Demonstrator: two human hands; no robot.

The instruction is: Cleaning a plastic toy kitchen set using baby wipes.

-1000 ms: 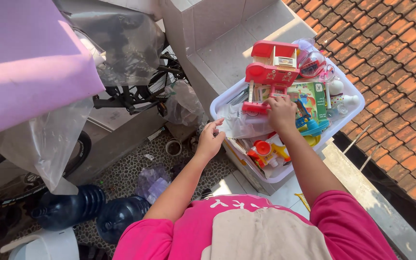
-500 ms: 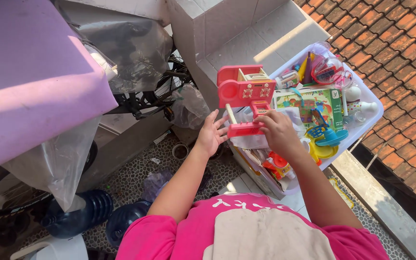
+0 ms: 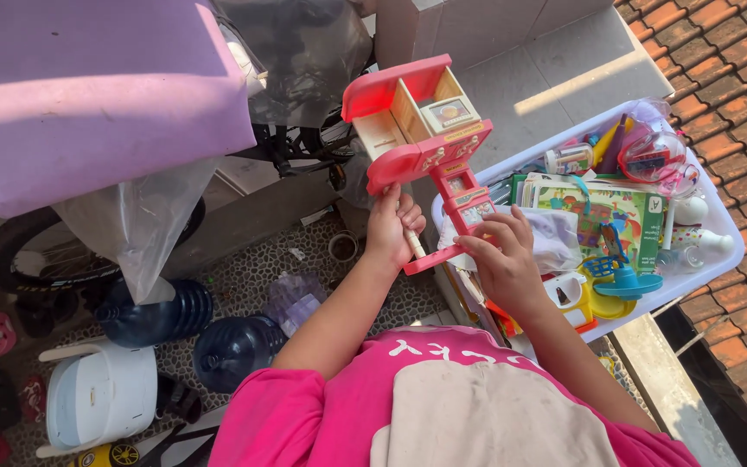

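Head view shows left hand (image 3: 393,227) and right hand (image 3: 503,259) both gripping a red toy kitchen stand (image 3: 430,143), lifted beside the white toy bin (image 3: 693,281).

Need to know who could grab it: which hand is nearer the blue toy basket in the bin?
Right. The right hand holds the red toy stand just beside the blue toy basket; the left hand grips the stand's far side.

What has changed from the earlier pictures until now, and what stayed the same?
The red toy stand was lifted out of the white bin and carried left, tilted. The left hand, free before, now has a grip on its post; the right hand kept its hold at the base. The picture book and the other toys remained in the bin.
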